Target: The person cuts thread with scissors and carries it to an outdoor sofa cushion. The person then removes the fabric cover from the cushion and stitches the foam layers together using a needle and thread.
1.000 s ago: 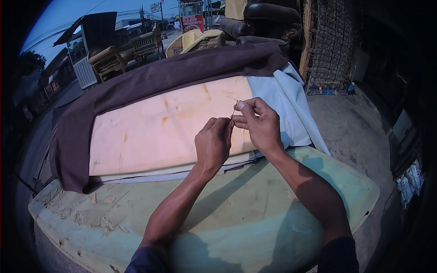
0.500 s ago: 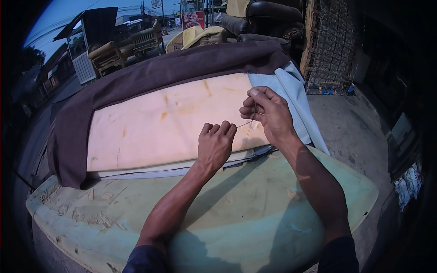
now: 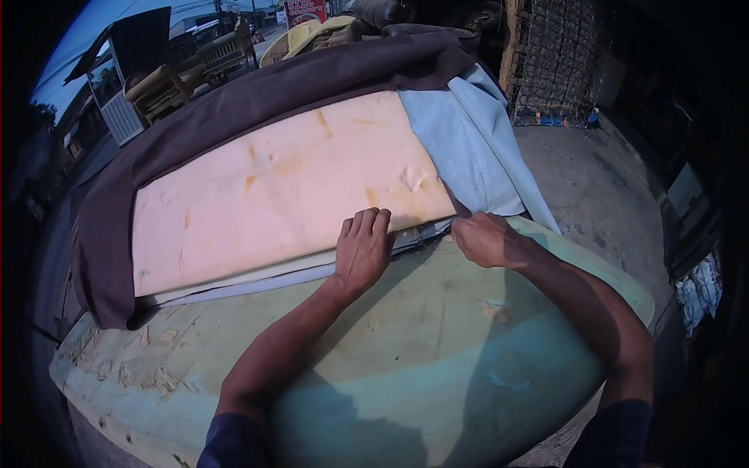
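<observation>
A pink foam pad [image 3: 265, 195] with orange stains lies on dark brown fabric [image 3: 273, 93], which is folded up along its far and left sides. My left hand [image 3: 364, 243] grips the pad's front edge, fingers bent over the top and thumb hidden. At the pad's near right corner my right hand [image 3: 488, 240] is closed in a pinch. What its fingertips hold is hidden; a thin strand seems to run beside them. Pale blue cloth [image 3: 460, 148] hangs over the right end. Layers of white and blue lining [image 3: 265, 285] show beneath the pad's front edge.
A worn green foam block [image 3: 374, 351] carries the work and has torn patches at left. Old wooden chairs [image 3: 164, 90] stand at the far left. A spring frame [image 3: 554, 66] leans upright at the far right above concrete floor [image 3: 593, 179].
My right hand has come down from above the pad to its near right corner. The thread stretched between my hands no longer shows clearly. My left hand has settled on the front edge.
</observation>
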`<state>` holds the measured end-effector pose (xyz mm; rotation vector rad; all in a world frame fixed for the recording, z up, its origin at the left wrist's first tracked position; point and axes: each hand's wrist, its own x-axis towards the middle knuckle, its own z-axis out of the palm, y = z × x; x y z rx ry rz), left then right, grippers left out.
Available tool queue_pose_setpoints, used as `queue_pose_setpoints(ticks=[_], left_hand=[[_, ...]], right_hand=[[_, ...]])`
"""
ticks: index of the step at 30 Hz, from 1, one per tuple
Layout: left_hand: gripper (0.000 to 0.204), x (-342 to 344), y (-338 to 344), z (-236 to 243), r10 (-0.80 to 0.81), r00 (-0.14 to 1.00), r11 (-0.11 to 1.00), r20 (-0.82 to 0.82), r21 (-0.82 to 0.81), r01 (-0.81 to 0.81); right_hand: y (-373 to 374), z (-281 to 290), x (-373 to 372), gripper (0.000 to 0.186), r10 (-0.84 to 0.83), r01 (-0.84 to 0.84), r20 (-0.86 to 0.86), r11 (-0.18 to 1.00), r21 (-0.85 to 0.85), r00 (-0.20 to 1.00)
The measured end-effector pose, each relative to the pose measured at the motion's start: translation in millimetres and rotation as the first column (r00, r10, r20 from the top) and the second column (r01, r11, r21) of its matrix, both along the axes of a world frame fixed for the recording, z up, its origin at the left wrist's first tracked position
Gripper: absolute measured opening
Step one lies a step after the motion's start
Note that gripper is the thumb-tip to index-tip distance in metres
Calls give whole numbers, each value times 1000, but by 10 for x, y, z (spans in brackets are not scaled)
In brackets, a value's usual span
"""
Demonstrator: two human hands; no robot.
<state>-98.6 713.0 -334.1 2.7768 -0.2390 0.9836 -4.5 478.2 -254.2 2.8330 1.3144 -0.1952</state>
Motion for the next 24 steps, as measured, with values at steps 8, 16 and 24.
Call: queue_pose_setpoints(ticks=[8,16,24], left_hand=[[66,855,137,-746,246,966,846,-79,504,-174],[60,1248,404,-256,106,933,944,-343,329,14],[40,1795,977,555,-302,662,952,-686,-177,250]], right_hand=[[-87,156,306,24,-105,213,-262,878,429,959],[101,-54,248,14,40,237,-595,894,380,803],[232,-851,202,16,15,230,-585,911,342,811]])
